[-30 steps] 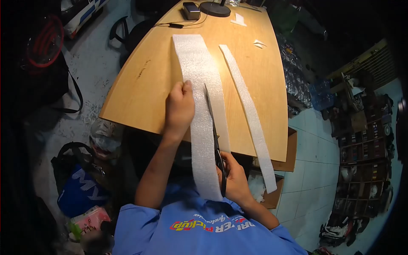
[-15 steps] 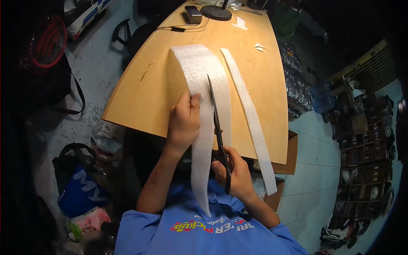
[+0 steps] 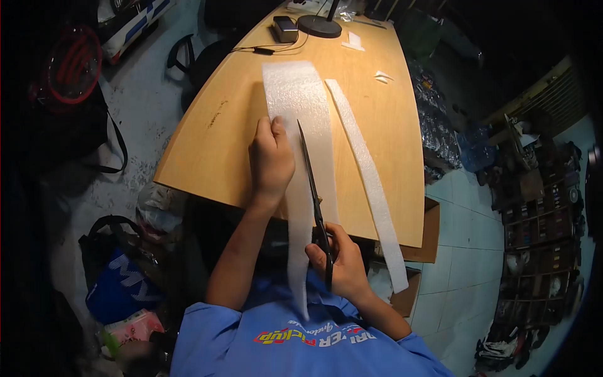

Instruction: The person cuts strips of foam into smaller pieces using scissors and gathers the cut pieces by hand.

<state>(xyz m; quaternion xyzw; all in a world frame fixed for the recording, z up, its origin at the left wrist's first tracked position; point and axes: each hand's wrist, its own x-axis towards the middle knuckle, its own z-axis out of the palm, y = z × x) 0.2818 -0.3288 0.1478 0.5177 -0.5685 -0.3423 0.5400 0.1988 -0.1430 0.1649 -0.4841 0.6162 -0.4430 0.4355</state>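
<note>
A wide white foam sheet (image 3: 300, 94) arches up from the table, split lengthwise toward my body, with one narrow strip hanging down over my blue shirt. Pinched at its left edge, the foam sits between the thumb and fingers of my left hand (image 3: 271, 157). In my right hand (image 3: 342, 261) are black-handled scissors (image 3: 312, 182), their blades pointing away from me along the cut line. A separate long foam strip (image 3: 367, 169) lies on the table to the right, its near end jutting past the edge.
The wooden table (image 3: 207, 151) carries a small dark box (image 3: 285, 29) with a cable, a round black stand base (image 3: 319, 26) and small white scraps (image 3: 382, 76). A cardboard box (image 3: 429, 229) stands under its right edge. Bags, including a blue one (image 3: 122, 286), lie on the floor at left.
My left hand and the scissors have shifted slightly farther along the foam and to the left. The foam's arch has moved and flattened a little.
</note>
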